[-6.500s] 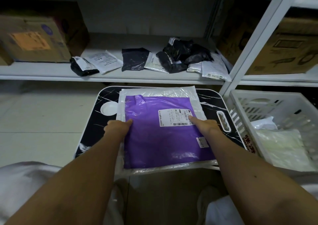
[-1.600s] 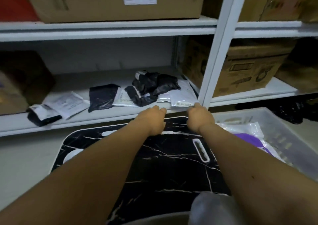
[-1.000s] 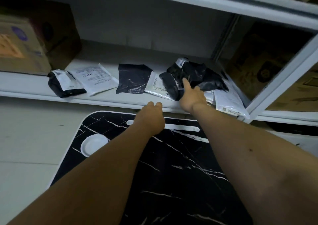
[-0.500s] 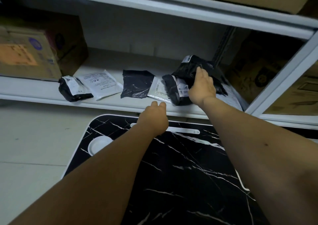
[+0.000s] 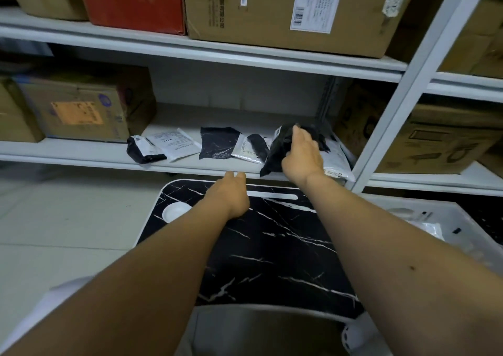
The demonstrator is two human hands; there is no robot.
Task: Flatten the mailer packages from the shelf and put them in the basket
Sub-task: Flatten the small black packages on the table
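On the shelf [image 5: 190,166], right hand [image 5: 302,155] fingers seemingly curled round black mailer [image 5: 279,148].

Both bare forearms were stretched forward from the lower edge of the view, the right one reaching farther. The right hand [image 5: 302,156] was turned palm-down with its fingers [image 5: 298,137] curled round a black mailer [image 5: 277,148]. The left hand [image 5: 231,195] was held lower and nearer, its fingers loosely bent and nothing held.
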